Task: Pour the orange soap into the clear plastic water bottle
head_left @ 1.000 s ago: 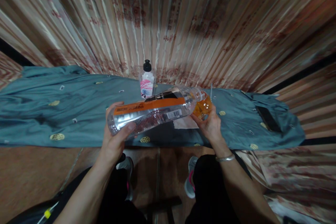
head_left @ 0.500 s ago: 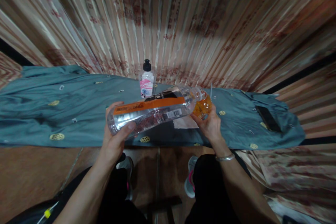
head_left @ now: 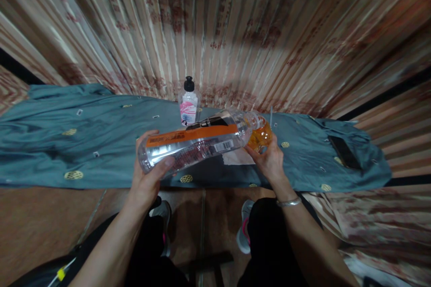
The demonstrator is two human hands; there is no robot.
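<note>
A large clear plastic bottle (head_left: 195,143) with an orange and black label lies tilted across the middle, its neck to the right and slightly higher. My left hand (head_left: 151,170) is wrapped round its base end, thumb on the near side. My right hand (head_left: 269,157) grips a small clear container (head_left: 261,136) of orange liquid. The big bottle's neck meets the top of this container; the exact contact is hard to make out. Behind the big bottle stands a clear bottle with a pink and white label and black cap (head_left: 188,103).
A teal patterned cloth (head_left: 101,143) covers the narrow table. White paper (head_left: 238,158) lies under the held container. A dark phone-like object (head_left: 344,152) rests at the right. Pleated curtain (head_left: 215,31) hangs behind; a thin clear upright piece (head_left: 271,116) stands beyond the container.
</note>
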